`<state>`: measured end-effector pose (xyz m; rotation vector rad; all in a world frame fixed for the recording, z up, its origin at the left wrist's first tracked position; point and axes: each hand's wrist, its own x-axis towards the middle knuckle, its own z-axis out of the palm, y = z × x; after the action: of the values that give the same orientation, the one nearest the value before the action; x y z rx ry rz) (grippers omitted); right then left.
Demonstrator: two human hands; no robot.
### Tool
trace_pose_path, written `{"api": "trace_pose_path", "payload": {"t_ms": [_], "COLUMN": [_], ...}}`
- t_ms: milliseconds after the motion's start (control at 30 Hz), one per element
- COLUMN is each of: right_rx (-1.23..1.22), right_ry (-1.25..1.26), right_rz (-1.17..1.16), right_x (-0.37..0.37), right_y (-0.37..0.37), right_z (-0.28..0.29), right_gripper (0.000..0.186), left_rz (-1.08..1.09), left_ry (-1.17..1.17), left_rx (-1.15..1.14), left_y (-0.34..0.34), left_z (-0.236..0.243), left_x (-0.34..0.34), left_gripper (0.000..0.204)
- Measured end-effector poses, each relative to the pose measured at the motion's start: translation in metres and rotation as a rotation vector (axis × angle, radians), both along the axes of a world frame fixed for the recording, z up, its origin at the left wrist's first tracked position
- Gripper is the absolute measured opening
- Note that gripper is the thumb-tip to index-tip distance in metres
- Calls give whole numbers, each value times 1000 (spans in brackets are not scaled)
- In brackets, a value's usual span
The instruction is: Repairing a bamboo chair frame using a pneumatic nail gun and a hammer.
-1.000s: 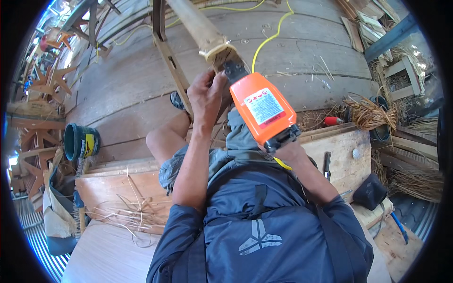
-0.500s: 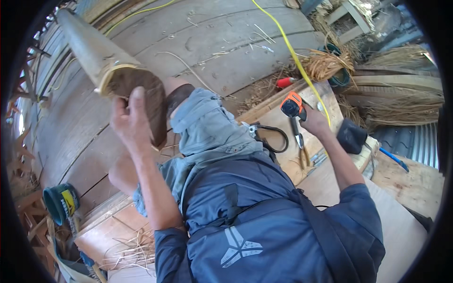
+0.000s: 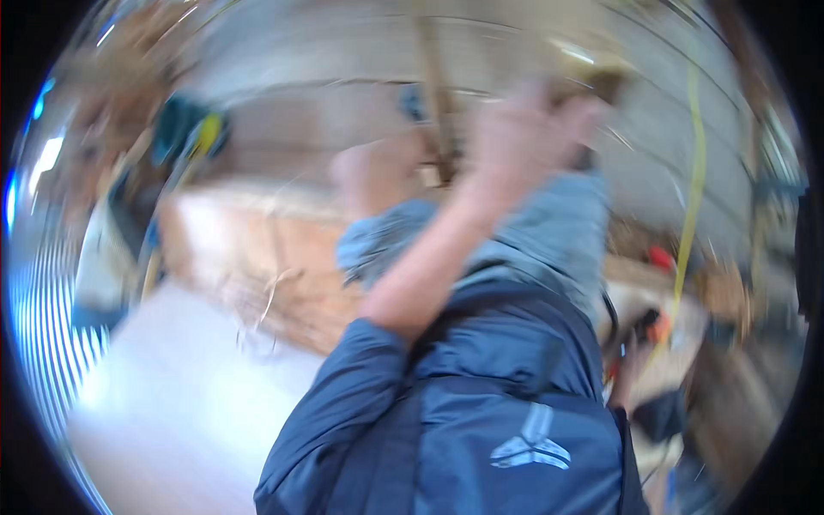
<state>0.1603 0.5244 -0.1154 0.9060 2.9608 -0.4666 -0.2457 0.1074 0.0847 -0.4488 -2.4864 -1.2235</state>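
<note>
Motion smears this view heavily. My left hand (image 3: 536,137) is raised over my thigh, its fingers bent at the rim of a long tapered cylinder (image 3: 596,73). The cylinder shows a yellowish edge and a dark brown end; the rest is blurred. At the right, my right hand (image 3: 631,365) is low beside my body, partly hidden by it. It looks closed around an orange-and-black hand tool (image 3: 658,330), close by a yellow hose (image 3: 695,172).
A dark green bucket (image 3: 176,129) with a yellow label stands at the left. Plant fibres (image 3: 266,300) lie on a wooden bench (image 3: 215,232) beside a pale board (image 3: 189,403). A dark pouch-like object (image 3: 661,416) and a red object (image 3: 661,257) are at the right.
The whole view has swung left and blurred, so things appear further right. My left hand stays at the cylinder's end, which now sits beyond my thigh. My right hand remains by the orange-and-black tool.
</note>
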Motion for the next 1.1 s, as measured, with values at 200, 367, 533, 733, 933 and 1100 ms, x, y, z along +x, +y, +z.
{"api": "trace_pose_path", "payload": {"t_ms": [200, 367, 533, 733, 933, 1100], "right_rx": [72, -178, -728, -894, -717, -701], "right_ry": [15, 366, 652, 387, 197, 36], "right_rz": [-204, 49, 446, 931, 1156, 1234], "right_x": [-112, -262, -311, -311, -317, -324], "right_y": [-61, -174, -237, -304, -350, -373], "right_z": [83, 168, 195, 218, 204, 173], "right_gripper": [34, 34, 21, 10, 5, 3], "left_rz": [138, 750, 1212, 1637, 1783, 1775], "left_ry": [-48, -246, -528, -757, -645, -564], "left_rx": [225, 203, -73, -337, -367, -150], "left_y": [-65, -166, -256, -295, -365, -412], "left_z": [-2, -70, -148, -195, -211, -183], "left_x": [67, 153, 254, 315, 371, 370], "left_gripper": [15, 18, 41, 88, 49, 25]}}
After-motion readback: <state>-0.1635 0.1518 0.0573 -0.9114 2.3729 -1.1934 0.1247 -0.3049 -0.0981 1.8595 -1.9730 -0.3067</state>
